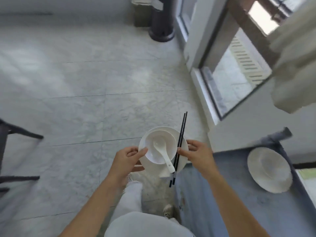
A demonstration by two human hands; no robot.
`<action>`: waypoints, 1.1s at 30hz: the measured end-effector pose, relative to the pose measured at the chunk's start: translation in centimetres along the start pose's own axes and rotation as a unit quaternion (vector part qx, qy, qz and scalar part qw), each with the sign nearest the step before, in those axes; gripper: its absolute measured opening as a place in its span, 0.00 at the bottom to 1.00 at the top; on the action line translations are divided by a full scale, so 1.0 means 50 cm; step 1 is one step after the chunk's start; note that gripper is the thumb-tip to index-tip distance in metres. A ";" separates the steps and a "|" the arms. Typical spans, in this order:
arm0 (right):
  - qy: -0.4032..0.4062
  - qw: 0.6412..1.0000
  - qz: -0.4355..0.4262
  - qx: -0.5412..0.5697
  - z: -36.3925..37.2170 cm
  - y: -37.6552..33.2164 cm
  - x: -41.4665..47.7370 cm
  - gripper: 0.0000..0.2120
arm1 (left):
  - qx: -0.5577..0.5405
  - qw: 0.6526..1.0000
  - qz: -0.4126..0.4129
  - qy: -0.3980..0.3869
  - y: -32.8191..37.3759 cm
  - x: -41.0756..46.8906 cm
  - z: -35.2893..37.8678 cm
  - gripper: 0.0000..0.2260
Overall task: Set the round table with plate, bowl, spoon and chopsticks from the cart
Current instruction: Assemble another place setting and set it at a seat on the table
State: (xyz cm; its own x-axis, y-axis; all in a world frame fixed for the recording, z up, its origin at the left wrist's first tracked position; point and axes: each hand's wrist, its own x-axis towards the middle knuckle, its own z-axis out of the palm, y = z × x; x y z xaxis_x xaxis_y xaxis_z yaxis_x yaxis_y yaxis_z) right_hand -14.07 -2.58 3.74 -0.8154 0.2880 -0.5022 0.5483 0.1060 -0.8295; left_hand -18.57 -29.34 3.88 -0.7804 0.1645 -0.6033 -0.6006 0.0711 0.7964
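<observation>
**Q:** What does each grip hold?

**A:** My left grip (126,158) is closed on the left rim of the white plate (184,143), with the thumb against the rim of the bowl (164,135). My right grip (198,154) clasps the plate's right rim, fingers beneath. Its thumb pins the black chopsticks (181,134) down onto the plate.

**Q:** How is the set arranged?

**A:** The bowl stands upright on the plate, toward its far-left side. The white spoon (162,151) lies in the bowl, scoop at the centre, handle running near and right over the bowl's rim. The two chopsticks lie side by side across the right part of the plate, just beside the bowl. One end juts past the far rim and the other past the near rim, by the spoon's handle.

**Q:** Where is the stack?

**A:** It is held in the air over the pale tiled floor (85,100), in front of my legs and left of the blue-grey cart (230,194). On the cart, at the right, lies a second white plate (277,185). What sits on it is too blurred to name.
</observation>
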 end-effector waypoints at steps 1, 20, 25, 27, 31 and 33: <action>-0.014 1.000 -0.007 -0.010 0.033 -0.029 0.030 0.29 | -0.008 1.000 0.000 0.013 0.016 0.017 -0.034 0.14; -0.199 0.975 -0.080 -0.056 0.595 -0.530 0.492 0.19 | -0.126 0.976 0.033 0.177 0.350 0.318 -0.566 0.25; -0.241 0.962 -0.098 -0.086 0.695 -0.626 0.657 0.20 | -0.153 0.964 0.032 0.216 0.406 0.444 -0.628 0.26; -0.259 0.956 -0.107 -0.090 0.738 -0.679 0.733 0.20 | -0.168 0.956 0.037 0.238 0.442 0.504 -0.653 0.27; -0.309 0.938 -0.112 -0.113 0.816 -0.803 0.869 0.20 | -0.204 0.936 0.045 0.284 0.522 0.609 -0.698 0.28; -0.326 0.931 -0.112 -0.119 0.855 -0.865 0.932 0.22 | -0.224 0.925 0.054 0.302 0.569 0.655 -0.720 0.28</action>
State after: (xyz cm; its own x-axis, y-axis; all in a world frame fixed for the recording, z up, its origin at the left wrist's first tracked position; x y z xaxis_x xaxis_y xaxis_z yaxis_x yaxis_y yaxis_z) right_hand -83.70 -34.45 5.77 -0.8111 -0.3985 -0.4281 0.3127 0.3231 -0.8932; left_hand -67.47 -57.33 5.20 -0.7140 -0.4431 -0.5421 -0.4191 -0.3498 0.8378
